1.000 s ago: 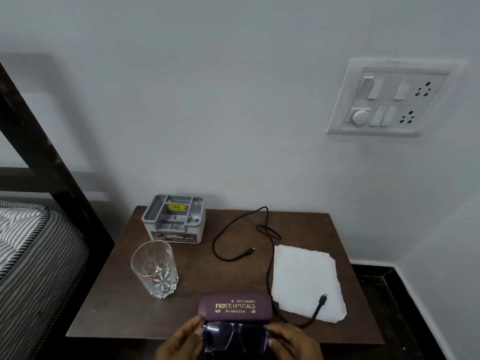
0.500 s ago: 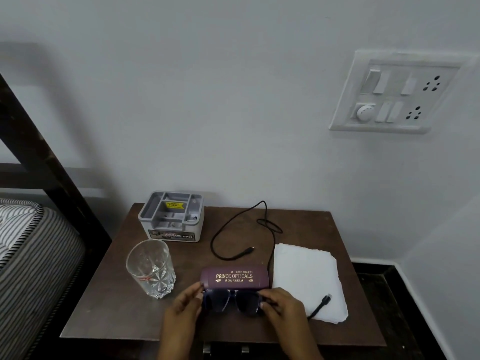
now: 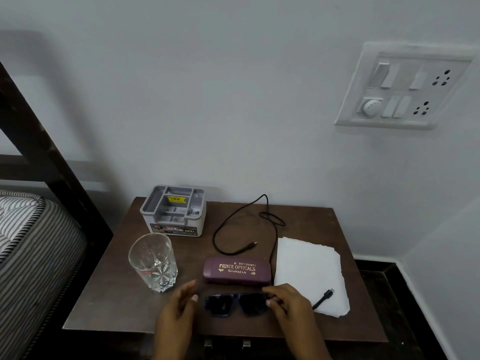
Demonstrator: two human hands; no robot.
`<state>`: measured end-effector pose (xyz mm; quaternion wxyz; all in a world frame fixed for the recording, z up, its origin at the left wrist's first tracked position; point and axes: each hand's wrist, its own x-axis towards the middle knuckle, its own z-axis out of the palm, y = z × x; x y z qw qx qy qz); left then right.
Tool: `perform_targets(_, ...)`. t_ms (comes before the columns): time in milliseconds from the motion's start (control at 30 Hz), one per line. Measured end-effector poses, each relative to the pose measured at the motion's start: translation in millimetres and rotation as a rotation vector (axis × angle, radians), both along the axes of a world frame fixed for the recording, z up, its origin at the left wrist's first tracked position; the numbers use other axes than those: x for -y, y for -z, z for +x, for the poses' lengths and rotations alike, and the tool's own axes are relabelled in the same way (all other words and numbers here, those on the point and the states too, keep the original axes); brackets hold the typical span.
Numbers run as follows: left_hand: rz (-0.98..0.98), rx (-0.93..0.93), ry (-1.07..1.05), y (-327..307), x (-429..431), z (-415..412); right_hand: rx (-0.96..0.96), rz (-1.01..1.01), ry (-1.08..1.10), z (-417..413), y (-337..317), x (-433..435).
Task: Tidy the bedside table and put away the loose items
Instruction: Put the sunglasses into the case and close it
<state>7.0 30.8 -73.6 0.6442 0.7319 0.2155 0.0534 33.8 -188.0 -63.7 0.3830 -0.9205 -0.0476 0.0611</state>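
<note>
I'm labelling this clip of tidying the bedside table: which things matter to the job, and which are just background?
Job:
sunglasses, pinched by the right hand
purple case
black cable
glass
white paper
grey organiser

Background:
wall switchboard
striped mattress

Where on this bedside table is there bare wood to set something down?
Bare wood shows at the back right corner of the table, behind the paper stack and right of the cable, and at the front left, nearer than the glass. Front centre is crowded: the left hand, the right hand pinching the sunglasses, and the case sit close together.
</note>
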Motion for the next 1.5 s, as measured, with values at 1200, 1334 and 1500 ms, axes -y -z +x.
perform_targets(1200, 0.355, 0.187, 0.36, 22, -20, 43, -0.024, 0.239, -0.202, 82, -7, 21)
perform_targets(1334, 0.42, 0.2, 0.393, 22, -21, 44, -0.053, 0.291, -0.094, 87, -6, 10)
perform_targets(1500, 0.411, 0.206, 0.402, 24, -21, 45, 0.007, 0.292, 0.018, 79, -5, 0)
